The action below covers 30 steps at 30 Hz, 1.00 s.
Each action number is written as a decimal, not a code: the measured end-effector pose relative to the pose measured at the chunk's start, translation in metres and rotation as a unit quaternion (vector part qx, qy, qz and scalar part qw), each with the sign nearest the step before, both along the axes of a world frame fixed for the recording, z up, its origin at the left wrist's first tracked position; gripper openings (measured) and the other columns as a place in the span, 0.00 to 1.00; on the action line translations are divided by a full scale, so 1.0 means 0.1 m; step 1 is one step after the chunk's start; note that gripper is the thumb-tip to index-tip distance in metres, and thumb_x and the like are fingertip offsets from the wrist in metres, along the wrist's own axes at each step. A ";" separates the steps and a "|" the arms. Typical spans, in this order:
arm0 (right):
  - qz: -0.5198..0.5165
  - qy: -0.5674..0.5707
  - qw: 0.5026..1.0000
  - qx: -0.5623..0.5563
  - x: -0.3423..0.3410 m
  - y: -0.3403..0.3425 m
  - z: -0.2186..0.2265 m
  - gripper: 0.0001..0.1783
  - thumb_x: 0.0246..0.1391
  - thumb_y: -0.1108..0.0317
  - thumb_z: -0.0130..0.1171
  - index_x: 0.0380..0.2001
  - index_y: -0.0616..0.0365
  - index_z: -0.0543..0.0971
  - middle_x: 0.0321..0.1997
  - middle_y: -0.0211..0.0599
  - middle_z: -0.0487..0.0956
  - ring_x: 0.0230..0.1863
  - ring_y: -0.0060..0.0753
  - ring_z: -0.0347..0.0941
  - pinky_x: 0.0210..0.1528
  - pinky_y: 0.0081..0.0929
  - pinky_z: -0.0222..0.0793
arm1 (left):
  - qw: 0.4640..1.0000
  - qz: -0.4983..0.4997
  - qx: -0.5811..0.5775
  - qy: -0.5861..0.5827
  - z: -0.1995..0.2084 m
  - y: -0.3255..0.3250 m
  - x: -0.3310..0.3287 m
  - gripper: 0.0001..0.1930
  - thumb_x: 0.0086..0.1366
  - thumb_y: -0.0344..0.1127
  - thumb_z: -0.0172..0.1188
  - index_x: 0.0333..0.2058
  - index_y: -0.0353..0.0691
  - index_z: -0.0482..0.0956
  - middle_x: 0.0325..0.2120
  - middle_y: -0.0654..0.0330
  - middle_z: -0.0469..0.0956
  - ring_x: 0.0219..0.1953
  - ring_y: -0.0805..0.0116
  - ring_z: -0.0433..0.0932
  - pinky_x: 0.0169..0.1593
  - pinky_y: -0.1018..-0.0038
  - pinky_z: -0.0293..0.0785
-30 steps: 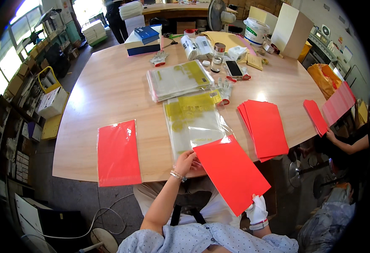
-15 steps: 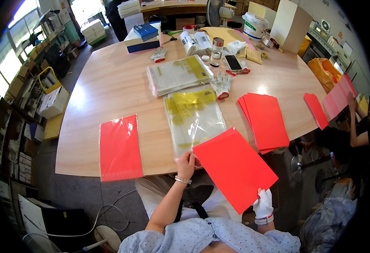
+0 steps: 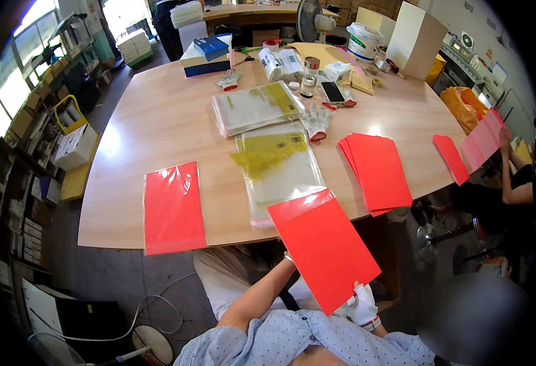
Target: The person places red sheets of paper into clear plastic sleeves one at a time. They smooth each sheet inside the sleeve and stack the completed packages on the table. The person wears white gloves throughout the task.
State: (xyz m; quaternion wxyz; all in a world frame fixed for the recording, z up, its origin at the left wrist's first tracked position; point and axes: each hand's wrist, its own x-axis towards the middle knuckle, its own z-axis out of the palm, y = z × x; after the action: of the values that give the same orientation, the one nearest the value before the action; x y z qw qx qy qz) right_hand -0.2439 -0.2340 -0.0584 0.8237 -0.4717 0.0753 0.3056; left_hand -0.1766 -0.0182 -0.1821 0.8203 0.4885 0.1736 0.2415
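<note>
In front of me a red sheet (image 3: 326, 256) is held tilted, its upper end under a clear plastic sleeve (image 3: 304, 205). My right hand (image 3: 363, 305), in a white glove, is closed on the sheet's lower right corner, thumb on the front. My left hand (image 3: 288, 253) is behind the sheet's left edge; its fingers are hidden, and a bracelet shows at the wrist. Just beyond the sheet lie clear bags (image 3: 280, 174) with yellow-green print. A fan-shaped stack of red sheets (image 3: 377, 174) lies to the right. A red sheet in a clear sleeve (image 3: 173, 207) lies at left.
A second pile of clear bags (image 3: 259, 108) lies farther back, beside a white glove (image 3: 316, 124). Behind are a phone (image 3: 333, 92), a glass jar (image 3: 309, 76), scissors (image 3: 243, 60) and a blue box (image 3: 212, 47). At right another person's hand (image 3: 504, 139) holds a pink-red sheet.
The red sheet has moved left and slightly down, and clear plastic now covers its upper end. My left hand has gone from the bag's near edge to behind the sheet. My right hand keeps its corner.
</note>
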 end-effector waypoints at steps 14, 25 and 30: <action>0.043 0.159 0.974 0.157 0.55 0.94 -0.70 0.11 0.63 0.65 0.39 0.42 0.61 0.65 0.44 0.53 0.74 0.48 0.53 0.72 0.54 0.51 0.68 | 0.991 -0.036 0.121 0.037 -0.96 -0.21 -0.56 0.09 0.61 0.30 0.54 0.39 0.33 0.73 0.36 0.58 0.77 0.35 0.71 0.77 0.35 0.75 0.76; 0.184 0.256 0.917 0.245 1.21 1.09 -0.82 0.17 0.62 0.65 0.38 0.47 0.68 0.64 0.45 0.55 0.73 0.49 0.58 0.71 0.52 0.52 0.68 | 0.975 -0.214 -0.056 0.039 -0.57 0.09 -0.65 0.22 0.60 0.29 0.56 0.54 0.36 0.66 0.47 0.60 0.73 0.46 0.72 0.73 0.48 0.74 0.72; 0.335 -0.218 0.898 -0.184 0.91 1.04 -0.29 0.06 0.54 0.70 0.52 0.32 0.61 0.72 0.29 0.38 0.74 0.33 0.35 0.74 0.35 0.34 0.69 | 0.976 -0.103 -0.154 0.114 -0.11 0.55 -1.04 0.28 0.59 0.44 0.56 0.57 0.39 0.64 0.57 0.57 0.65 0.57 0.63 0.65 0.50 0.66 0.67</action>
State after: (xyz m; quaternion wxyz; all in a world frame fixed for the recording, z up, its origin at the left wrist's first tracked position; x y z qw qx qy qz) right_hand -0.1527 -0.1297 -0.0878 0.5671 -0.6667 -0.2144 0.4336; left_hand -0.2803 0.0365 -0.1934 0.8807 0.3963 0.2502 0.0687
